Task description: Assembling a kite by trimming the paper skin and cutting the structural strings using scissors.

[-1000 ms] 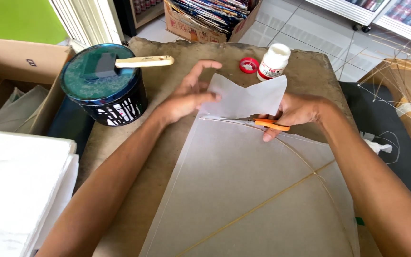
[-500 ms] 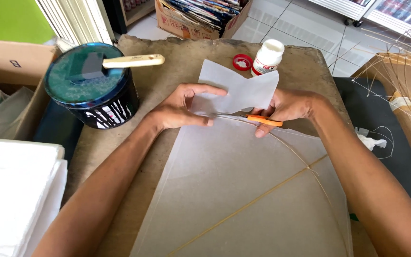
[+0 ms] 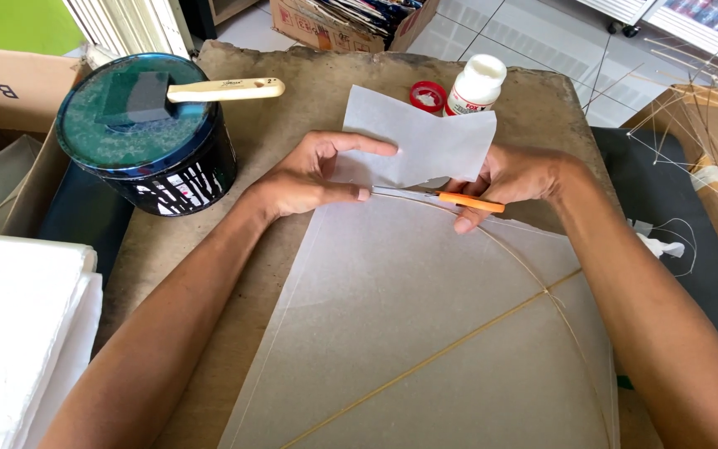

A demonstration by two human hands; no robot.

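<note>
Nearest the camera, a large sheet of thin translucent paper [image 3: 425, 333] is lying flat across the near half of the worktop [image 3: 292, 108], stretched over a slender bamboo frame [image 3: 459, 341] whose straight spine and curved bow are showing through it. Toward the middle of the worktop, the left hand [image 3: 309, 179] is pressing the paper down, thumb and forefinger pinching its upper edge while the remaining fingers are spreading over the loose offcut [image 3: 421, 141] that is lifting away behind the cut. Just beside it, the right hand [image 3: 508, 179] is closing its grip around the orange handles of a small pair of scissors [image 3: 450, 199], the blades lying along the curved bow where paper meets frame. The paper looks feather-light, limp and easily torn or creased, so it likely handles best held flat and taut close to the cut line, and the thin frame would probably snap if squeezed. Farther back, near the far left corner, a dark round tin [image 3: 147, 137] is standing with a foam brush [image 3: 176, 91] resting on its lid. Along the far edge, a white glue bottle [image 3: 475, 83] is standing just beside its red cap [image 3: 429, 95]. Off the left edge, a stack of white sheets [image 3: 18, 333] is waiting.
</note>
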